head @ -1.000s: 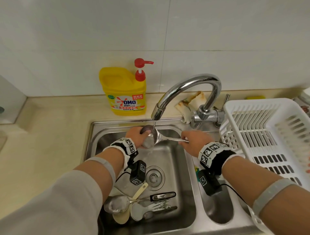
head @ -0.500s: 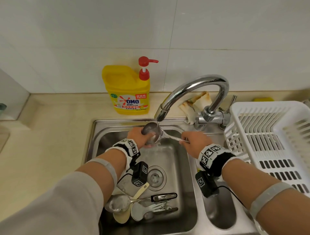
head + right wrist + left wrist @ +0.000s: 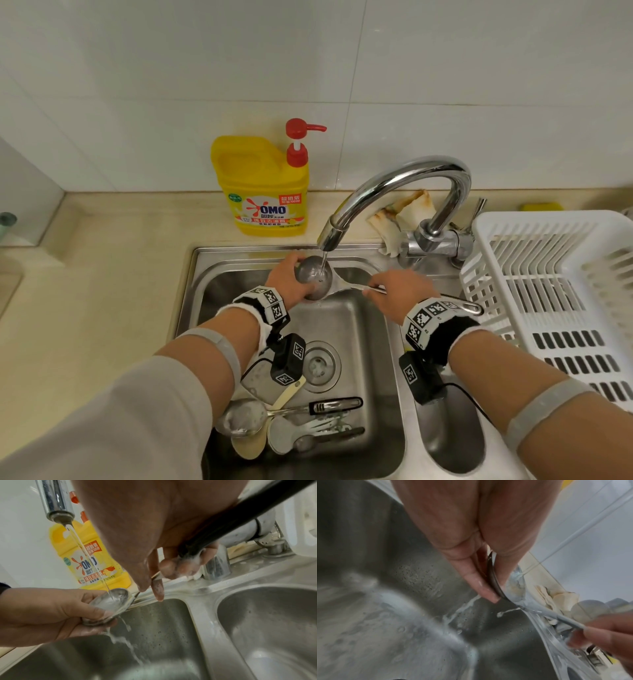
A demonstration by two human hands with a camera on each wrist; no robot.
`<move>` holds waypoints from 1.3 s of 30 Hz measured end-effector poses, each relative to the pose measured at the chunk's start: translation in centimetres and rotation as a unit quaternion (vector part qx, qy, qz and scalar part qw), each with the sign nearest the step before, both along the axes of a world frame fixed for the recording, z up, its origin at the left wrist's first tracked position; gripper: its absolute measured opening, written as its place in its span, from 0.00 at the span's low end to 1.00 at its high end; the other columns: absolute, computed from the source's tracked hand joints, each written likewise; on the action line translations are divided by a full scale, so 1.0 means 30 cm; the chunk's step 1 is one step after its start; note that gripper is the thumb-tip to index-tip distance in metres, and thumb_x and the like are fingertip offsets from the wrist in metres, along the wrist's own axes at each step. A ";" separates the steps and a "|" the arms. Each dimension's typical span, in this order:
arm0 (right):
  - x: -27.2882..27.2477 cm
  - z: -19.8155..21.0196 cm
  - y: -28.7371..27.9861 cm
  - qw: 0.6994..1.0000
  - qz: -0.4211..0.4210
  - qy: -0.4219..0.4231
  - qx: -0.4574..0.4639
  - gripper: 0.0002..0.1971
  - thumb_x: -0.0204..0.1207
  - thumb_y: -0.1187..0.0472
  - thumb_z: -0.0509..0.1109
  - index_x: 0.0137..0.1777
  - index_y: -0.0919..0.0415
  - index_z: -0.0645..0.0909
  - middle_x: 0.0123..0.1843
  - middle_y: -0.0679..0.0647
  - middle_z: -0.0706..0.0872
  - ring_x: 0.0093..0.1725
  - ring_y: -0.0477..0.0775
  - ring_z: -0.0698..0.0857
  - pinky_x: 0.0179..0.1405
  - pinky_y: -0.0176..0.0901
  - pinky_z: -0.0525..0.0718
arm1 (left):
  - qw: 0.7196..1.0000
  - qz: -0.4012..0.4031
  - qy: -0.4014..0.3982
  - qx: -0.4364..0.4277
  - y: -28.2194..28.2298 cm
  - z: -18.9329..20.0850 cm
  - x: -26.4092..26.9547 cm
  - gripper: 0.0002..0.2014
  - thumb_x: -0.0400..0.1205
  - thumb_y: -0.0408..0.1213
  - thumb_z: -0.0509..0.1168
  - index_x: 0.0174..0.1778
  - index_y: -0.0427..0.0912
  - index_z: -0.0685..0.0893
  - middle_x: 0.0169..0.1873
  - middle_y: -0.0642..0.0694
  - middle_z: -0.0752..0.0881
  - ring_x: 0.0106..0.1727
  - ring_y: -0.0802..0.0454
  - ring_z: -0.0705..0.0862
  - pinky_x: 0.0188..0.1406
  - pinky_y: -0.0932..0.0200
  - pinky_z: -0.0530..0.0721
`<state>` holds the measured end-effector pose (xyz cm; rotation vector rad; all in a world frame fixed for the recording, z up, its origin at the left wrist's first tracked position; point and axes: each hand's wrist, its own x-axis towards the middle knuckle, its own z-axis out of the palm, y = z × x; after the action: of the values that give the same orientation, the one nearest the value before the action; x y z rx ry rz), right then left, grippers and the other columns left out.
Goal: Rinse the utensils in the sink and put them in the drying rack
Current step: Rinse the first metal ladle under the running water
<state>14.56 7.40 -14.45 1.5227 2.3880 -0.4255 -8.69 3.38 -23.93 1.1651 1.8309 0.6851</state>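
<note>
Kitchen corner here: white tiled wall (image 3: 445,85), beige countertop (image 3: 85,291), and a stainless double sink (image 3: 370,342) sunk into it. A yellow OMO dish soap bottle (image 3: 263,192) with a red pump stands against the wall behind the left basin, with a crumpled stained rag (image 3: 400,216) behind the chrome faucet (image 3: 404,181). A white plastic drying rack (image 3: 555,291) sits to the right of the sink.

Water runs in a thin stream from the spout straight onto the bowl of a metal ladle (image 3: 313,277), held over the left basin. The left hand (image 3: 287,281) cups that bowl, thumb on top and fingers (image 3: 481,588) underneath, so it's clamped on the ladle's head. The right hand (image 3: 400,294) is wrapped round the ladle's handle, and the dark handle end pokes out past the wrist toward the rack. So both hands grip the same ladle, close but not touching. Milky water drips off it into the basin.

More dirty utensils (image 3: 291,421) are piled at the near end of the left basin, just by the drain (image 3: 320,365): spoons, a pale spatula, something with a black handle.
</note>
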 end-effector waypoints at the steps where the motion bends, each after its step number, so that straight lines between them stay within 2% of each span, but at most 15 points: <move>1: 0.001 0.006 0.008 1.000 0.010 -0.009 0.007 0.16 0.84 0.39 0.59 0.54 0.42 0.86 0.46 0.46 0.89 0.47 0.53 0.87 0.49 0.46 0.85 | 1.000 0.001 0.007 -0.001 0.002 0.001 0.004 0.32 0.67 0.41 0.79 0.68 0.49 0.79 0.56 0.48 0.86 0.55 0.46 0.86 0.60 0.45 0.86; 4: 0.008 0.023 0.026 0.998 0.040 -0.040 0.029 0.17 0.83 0.39 0.59 0.49 0.45 0.88 0.40 0.45 0.87 0.43 0.52 0.86 0.47 0.46 0.80 | 1.000 -0.003 0.022 0.006 0.014 0.007 0.023 0.14 0.74 0.42 0.77 0.54 0.48 0.86 0.46 0.47 0.89 0.47 0.46 0.88 0.43 0.49 0.92; 6: 0.012 0.036 0.029 0.996 0.056 -0.059 0.047 0.17 0.83 0.40 0.60 0.48 0.46 0.87 0.39 0.45 0.86 0.43 0.52 0.85 0.46 0.47 0.77 | 1.000 -0.012 0.005 0.004 0.016 0.006 0.035 0.07 0.79 0.41 0.73 0.52 0.45 0.88 0.44 0.43 0.90 0.45 0.45 0.89 0.31 0.50 0.92; 8: 0.014 0.052 0.027 0.993 0.072 -0.075 0.063 0.16 0.84 0.40 0.59 0.50 0.46 0.86 0.41 0.46 0.87 0.44 0.53 0.85 0.45 0.47 0.75 | 1.000 -0.019 0.007 0.008 0.016 0.004 0.044 0.06 0.82 0.42 0.69 0.50 0.46 0.89 0.43 0.43 0.90 0.45 0.44 0.89 0.33 0.44 0.93; 9: 0.014 0.059 0.024 0.991 0.077 -0.081 0.066 0.16 0.84 0.41 0.59 0.51 0.46 0.85 0.42 0.47 0.87 0.44 0.53 0.85 0.44 0.47 0.73 | 0.999 -0.027 0.020 0.012 0.019 0.003 0.046 0.07 0.83 0.44 0.68 0.46 0.47 0.89 0.40 0.44 0.89 0.44 0.44 0.89 0.37 0.43 0.92; 12: 0.014 0.075 0.021 0.990 0.088 -0.093 0.059 0.16 0.84 0.41 0.59 0.52 0.45 0.85 0.42 0.47 0.87 0.43 0.53 0.84 0.45 0.47 0.72 | 0.992 -0.066 0.103 -0.008 0.026 -0.003 0.054 0.17 0.85 0.49 0.63 0.32 0.46 0.83 0.32 0.46 0.85 0.40 0.45 0.86 0.41 0.51 0.84; 15: 0.016 0.073 0.024 0.990 0.091 -0.096 0.045 0.18 0.83 0.39 0.58 0.52 0.44 0.87 0.39 0.44 0.87 0.41 0.51 0.83 0.54 0.51 0.76 | 0.990 -0.078 0.113 -0.029 0.030 -0.010 0.051 0.19 0.84 0.53 0.65 0.34 0.43 0.86 0.32 0.45 0.86 0.39 0.46 0.86 0.39 0.52 0.84; 18: 0.011 0.070 0.032 0.989 0.104 -0.095 0.040 0.19 0.82 0.36 0.57 0.49 0.43 0.88 0.38 0.44 0.87 0.41 0.51 0.82 0.64 0.55 0.73 | 0.988 -0.089 0.124 -0.032 0.027 -0.009 0.053 0.19 0.80 0.58 0.68 0.35 0.45 0.86 0.32 0.48 0.85 0.38 0.49 0.83 0.39 0.57 0.77; 21: 0.005 0.068 0.043 0.987 0.115 -0.102 0.042 0.22 0.81 0.34 0.57 0.44 0.45 0.88 0.36 0.44 0.87 0.41 0.51 0.84 0.67 0.57 0.71 | 0.988 -0.091 0.120 -0.020 0.027 0.000 0.057 0.22 0.80 0.60 0.67 0.34 0.43 0.87 0.31 0.46 0.87 0.36 0.50 0.83 0.40 0.55 0.79; 23: 0.003 0.067 0.052 0.988 0.108 -0.102 0.033 0.22 0.81 0.34 0.58 0.43 0.45 0.88 0.35 0.44 0.86 0.41 0.51 0.84 0.68 0.57 0.70 | 0.987 -0.104 0.121 -0.013 0.023 -0.002 0.051 0.21 0.83 0.56 0.66 0.29 0.47 0.83 0.28 0.50 0.84 0.35 0.49 0.82 0.38 0.56 0.75; 27: 0.003 0.060 0.064 0.991 0.092 -0.092 0.028 0.20 0.81 0.34 0.59 0.46 0.43 0.89 0.34 0.43 0.85 0.41 0.50 0.83 0.68 0.55 0.70 | 0.988 -0.125 0.090 -0.011 0.018 -0.019 0.020 0.09 0.84 0.44 0.66 0.37 0.54 0.85 0.34 0.53 0.83 0.43 0.49 0.83 0.45 0.59 0.73; 30: 0.003 0.047 0.063 0.991 0.088 -0.088 0.049 0.20 0.81 0.35 0.60 0.44 0.43 0.89 0.33 0.43 0.85 0.40 0.50 0.84 0.69 0.54 0.70 | 0.987 -0.140 0.070 -0.031 0.012 -0.012 0.014 0.13 0.79 0.35 0.71 0.33 0.54 0.78 0.33 0.53 0.82 0.44 0.47 0.83 0.45 0.54 0.80; 33: 0.004 0.034 0.059 0.989 0.084 -0.097 0.068 0.20 0.82 0.35 0.59 0.44 0.44 0.88 0.35 0.43 0.85 0.42 0.50 0.85 0.69 0.54 0.69 | 0.986 -0.145 0.038 -0.069 0.001 -0.010 0.010 0.08 0.74 0.33 0.75 0.44 0.47 0.84 0.42 0.46 0.88 0.47 0.46 0.87 0.52 0.48 0.88; 36: 0.008 0.018 0.050 0.990 0.079 -0.092 0.073 0.20 0.82 0.36 0.58 0.46 0.45 0.87 0.38 0.43 0.87 0.44 0.51 0.85 0.68 0.55 0.67 | 0.985 -0.152 0.046 -0.063 -0.007 -0.003 0.018 0.19 0.72 0.38 0.79 0.58 0.42 0.86 0.49 0.47 0.88 0.52 0.49 0.87 0.51 0.58 0.82; 39: 0.009 0.012 0.039 0.991 0.085 -0.081 0.072 0.19 0.82 0.37 0.57 0.47 0.44 0.86 0.42 0.44 0.88 0.47 0.52 0.86 0.67 0.55 0.67 | 0.991 -0.116 0.050 -0.053 -0.012 -0.006 0.020 0.20 0.70 0.44 0.81 0.56 0.47 0.87 0.46 0.52 0.87 0.49 0.52 0.85 0.50 0.61 0.79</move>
<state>14.83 8.57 -14.08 1.3396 2.4378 -0.0905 -8.10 3.04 -24.10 1.3346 1.7553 0.3985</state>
